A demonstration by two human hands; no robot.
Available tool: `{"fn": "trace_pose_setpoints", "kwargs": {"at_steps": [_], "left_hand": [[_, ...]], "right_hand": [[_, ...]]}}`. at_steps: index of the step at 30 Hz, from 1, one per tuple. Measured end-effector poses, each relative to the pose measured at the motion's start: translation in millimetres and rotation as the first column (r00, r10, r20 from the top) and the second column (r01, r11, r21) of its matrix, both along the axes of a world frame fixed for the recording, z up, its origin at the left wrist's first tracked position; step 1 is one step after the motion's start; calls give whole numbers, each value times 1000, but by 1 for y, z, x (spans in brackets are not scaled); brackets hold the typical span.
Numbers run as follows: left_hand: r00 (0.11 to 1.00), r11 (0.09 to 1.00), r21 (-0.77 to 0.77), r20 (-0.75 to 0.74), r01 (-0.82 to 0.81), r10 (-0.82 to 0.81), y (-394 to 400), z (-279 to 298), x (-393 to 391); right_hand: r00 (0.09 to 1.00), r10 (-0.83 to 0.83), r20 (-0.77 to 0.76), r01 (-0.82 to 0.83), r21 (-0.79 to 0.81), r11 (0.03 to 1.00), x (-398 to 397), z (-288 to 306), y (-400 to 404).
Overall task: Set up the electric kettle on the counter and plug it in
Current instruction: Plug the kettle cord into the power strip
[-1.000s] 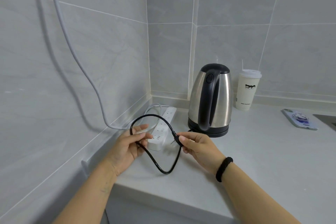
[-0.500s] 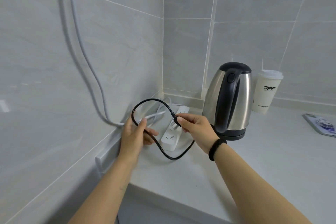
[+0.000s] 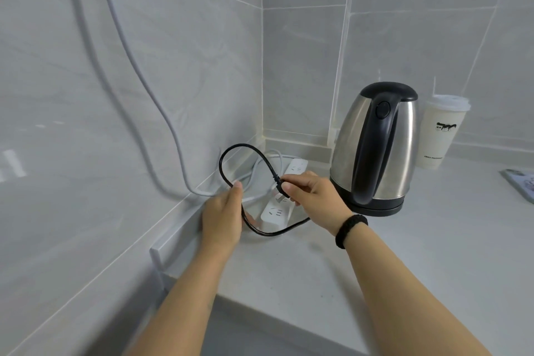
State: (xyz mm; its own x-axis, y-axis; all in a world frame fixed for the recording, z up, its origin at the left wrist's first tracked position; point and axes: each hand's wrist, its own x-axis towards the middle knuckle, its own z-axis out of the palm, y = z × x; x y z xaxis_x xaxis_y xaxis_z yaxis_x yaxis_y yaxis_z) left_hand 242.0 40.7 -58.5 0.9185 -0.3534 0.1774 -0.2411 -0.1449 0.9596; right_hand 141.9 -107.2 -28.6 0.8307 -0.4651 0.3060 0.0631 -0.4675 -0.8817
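Observation:
A steel electric kettle with a black handle and lid stands on its black base on the grey counter. Its black cord loops up to the left. My right hand pinches the black plug just above the white power strip, prongs pointing down at a socket. My left hand holds the cord loop beside the strip's near end.
A white paper cup with a lid stands behind the kettle on the right. A phone lies at the right edge. The strip's white cable climbs the tiled left wall. The counter's front edge runs below my arms.
The view moved closer. My right hand carried the plug forward from beside the strip to just above its sockets. My left hand followed along with the cord loop.

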Motion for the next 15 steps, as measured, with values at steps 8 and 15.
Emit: {"fn": "trace_pose_setpoints", "kwargs": {"at_steps": [8,15], "left_hand": [[925,917,224,267,-331,269,5,1,-14],[825,850,300,512,-432,238,7,3,-24]], "right_hand": [[991,10,-131,-40,-227,973,-1,2,2],[989,1,-145,-39,-261,965,-3,3,3]]}}
